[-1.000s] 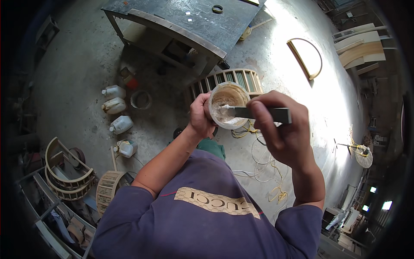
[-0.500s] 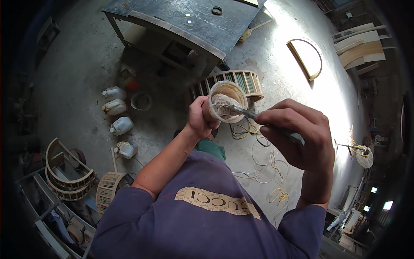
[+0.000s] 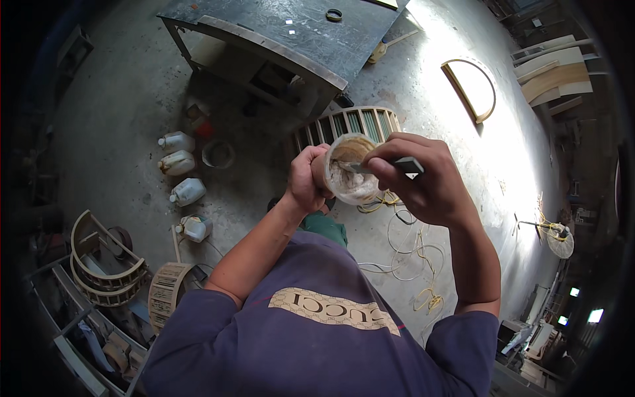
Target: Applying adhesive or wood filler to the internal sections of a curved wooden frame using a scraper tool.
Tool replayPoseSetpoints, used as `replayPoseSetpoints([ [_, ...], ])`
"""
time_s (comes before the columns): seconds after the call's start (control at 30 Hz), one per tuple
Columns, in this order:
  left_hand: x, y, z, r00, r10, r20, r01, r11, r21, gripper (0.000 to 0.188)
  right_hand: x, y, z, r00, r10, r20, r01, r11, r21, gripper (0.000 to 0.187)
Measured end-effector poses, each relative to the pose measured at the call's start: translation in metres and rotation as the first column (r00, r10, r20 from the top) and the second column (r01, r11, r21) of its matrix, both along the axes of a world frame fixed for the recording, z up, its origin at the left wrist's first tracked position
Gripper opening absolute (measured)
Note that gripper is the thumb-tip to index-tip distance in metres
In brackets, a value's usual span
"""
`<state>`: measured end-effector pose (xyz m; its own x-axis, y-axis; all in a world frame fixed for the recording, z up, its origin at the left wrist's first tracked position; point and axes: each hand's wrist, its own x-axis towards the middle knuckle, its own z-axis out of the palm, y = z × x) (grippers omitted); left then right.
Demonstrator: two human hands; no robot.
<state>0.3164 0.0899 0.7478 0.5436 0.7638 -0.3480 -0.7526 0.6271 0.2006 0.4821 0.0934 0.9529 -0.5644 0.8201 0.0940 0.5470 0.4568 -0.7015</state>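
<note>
You are holding a round, translucent plastic tub (image 3: 354,144) in front of your chest, above the grey concrete floor (image 3: 126,106). Your left hand (image 3: 307,180) is gripping it from the side, and the fingers are curling around its wall. The mouth of the tub is facing upward and leaning a little to your right. Inside, a thick, whitish-beige paste (image 3: 349,182) is lying in the lower part, and some smears are sticking to the inner wall.

Your right hand (image 3: 423,175) is pinching a narrow, flat, dark grey tool (image 3: 408,165) between the thumb and the fingers. Its front end is reaching into the tub and touching the paste; its exact shape I cannot tell, because the paste and your hand are partly covering it.

Beyond the tub, a curved, pale wooden frame with slats (image 3: 319,127) is resting on the floor. Farther ahead, a dark grey, scratched worktop (image 3: 264,18) is carrying a small black ring (image 3: 334,14). To your left, four whitish plastic jugs (image 3: 187,192) are standing in a row.
</note>
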Motion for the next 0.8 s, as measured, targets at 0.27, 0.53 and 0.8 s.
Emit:
replayPoseSetpoints([
  [0.27,0.000,-0.003,-0.006,0.999,-0.041,-0.001,0.041,0.999,-0.007,0.027,0.008,-0.012,0.024,0.948,-0.233,-0.217,0.184,0.957,-0.223,0.020],
  [0.53,0.001,-0.008,0.000,0.986,-0.081,-0.149,0.098,0.989,0.114,0.048,0.009,0.001,0.040,0.996,0.080,0.050,-0.087,0.983,0.162,0.010],
  [0.8,-0.001,-0.004,-0.006,0.996,0.036,-0.081,-0.032,0.998,0.047,0.037,0.013,-0.006,-0.010,0.980,-0.191,-0.052,0.184,0.976,-0.119,0.020],
])
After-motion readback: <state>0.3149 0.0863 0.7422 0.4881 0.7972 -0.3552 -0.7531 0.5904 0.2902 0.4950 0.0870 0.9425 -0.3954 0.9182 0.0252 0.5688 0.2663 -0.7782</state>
